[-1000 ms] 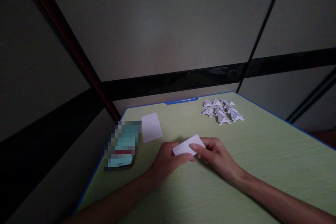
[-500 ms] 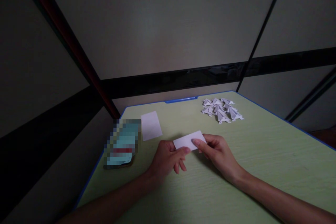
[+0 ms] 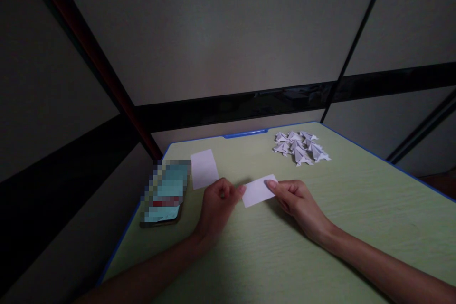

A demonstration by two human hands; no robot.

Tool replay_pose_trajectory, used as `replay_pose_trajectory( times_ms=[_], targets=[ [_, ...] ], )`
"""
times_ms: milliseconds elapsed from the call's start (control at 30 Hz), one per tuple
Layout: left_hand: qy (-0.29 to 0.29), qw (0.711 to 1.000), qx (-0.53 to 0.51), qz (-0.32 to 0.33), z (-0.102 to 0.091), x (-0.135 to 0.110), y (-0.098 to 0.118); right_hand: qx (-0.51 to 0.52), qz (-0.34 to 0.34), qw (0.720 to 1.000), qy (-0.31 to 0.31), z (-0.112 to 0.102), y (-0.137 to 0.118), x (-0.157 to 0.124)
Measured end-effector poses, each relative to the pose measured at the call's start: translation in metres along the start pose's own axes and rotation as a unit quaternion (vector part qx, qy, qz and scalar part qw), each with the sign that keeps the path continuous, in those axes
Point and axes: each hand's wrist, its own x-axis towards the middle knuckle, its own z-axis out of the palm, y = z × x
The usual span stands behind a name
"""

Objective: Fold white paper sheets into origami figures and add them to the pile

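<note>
Held between my two hands above the table is a small white piece of paper [image 3: 258,192], a flat oblong that lies tilted, its right end higher. My right hand [image 3: 299,202] pinches its right end, thumb on top and fingers curled beneath. At the left edge, my left hand [image 3: 217,209] has thumb and forefinger pressed together at the paper's upper left corner; the other fingers are curled and partly hidden. Whether the paper is folded double cannot be made out.
Several white origami frogs [image 3: 299,147] stand grouped at the back right of the pale green table [image 3: 320,266]. A flat white sheet [image 3: 204,166] lies left of centre, beside a phone [image 3: 167,194] with a blurred-out screen. A blue strip [image 3: 245,134] marks the table's far edge, against dark panels.
My left hand has shifted left and its thumb has slid off the paper's face to its left edge. The paper now shows more of its surface and sits slightly further right.
</note>
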Motion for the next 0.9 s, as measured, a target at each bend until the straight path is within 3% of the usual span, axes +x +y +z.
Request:
replay_pose_trajectory(
  times_ms=[67,133,233,300,567,800,900],
  targets=[
    [0.007,0.997,0.013,0.077,0.0,-0.001,0.001,-0.002,0.005,1.0,-0.026,0.001,0.0,-0.001],
    [-0.037,0.99,0.043,0.131,0.001,-0.004,0.003,-0.012,-0.002,0.999,-0.052,0.002,0.0,-0.001],
    [-0.102,0.978,0.069,0.166,0.003,-0.009,0.003,-0.027,-0.011,0.997,-0.074,0.003,0.001,-0.002],
    [-0.111,0.975,0.086,0.172,0.004,-0.01,0.003,-0.033,-0.01,0.996,-0.084,0.002,0.003,-0.002],
    [-0.099,0.985,0.09,0.109,0.006,-0.011,0.001,-0.005,-0.026,0.992,-0.122,0.003,0.002,0.0],
    [-0.164,0.981,-0.102,0.019,0.008,-0.008,-0.001,0.024,-0.055,0.992,-0.113,0.003,0.0,0.002],
    [-0.165,0.978,-0.128,-0.023,0.007,-0.007,0.002,0.016,-0.069,0.992,-0.108,0.001,0.001,0.004]
  ],
)
